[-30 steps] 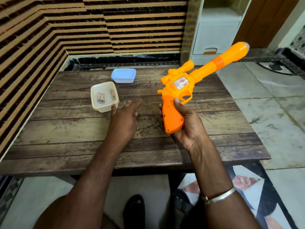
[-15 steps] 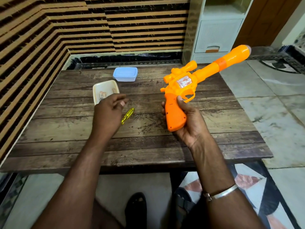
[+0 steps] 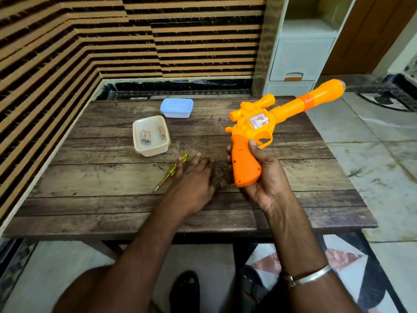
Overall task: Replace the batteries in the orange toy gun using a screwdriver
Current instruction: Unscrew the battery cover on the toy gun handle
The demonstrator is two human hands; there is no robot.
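My right hand (image 3: pixel 264 177) grips the handle of the orange toy gun (image 3: pixel 266 123), holding it above the wooden table (image 3: pixel 90 177) with the barrel pointing up and to the right. A yellow-handled screwdriver (image 3: pixel 171 171) lies on the table, tip toward me. My left hand (image 3: pixel 194 179) rests flat on the table just right of the screwdriver, fingers straight, its fingertips touching or almost touching the yellow handle. An open cream tub (image 3: pixel 150 135) behind the screwdriver holds batteries (image 3: pixel 145 136).
A closed tub with a blue lid (image 3: pixel 177 107) stands at the back of the table. A striped wall runs along the left and back. A white drawer cabinet (image 3: pixel 300 57) stands behind the table on the right. Tiled floor lies to the right.
My left hand, which held the screwdriver half a second ago near the cream tub, has set it on the table and moved right and flat beside it. The gun stays held.
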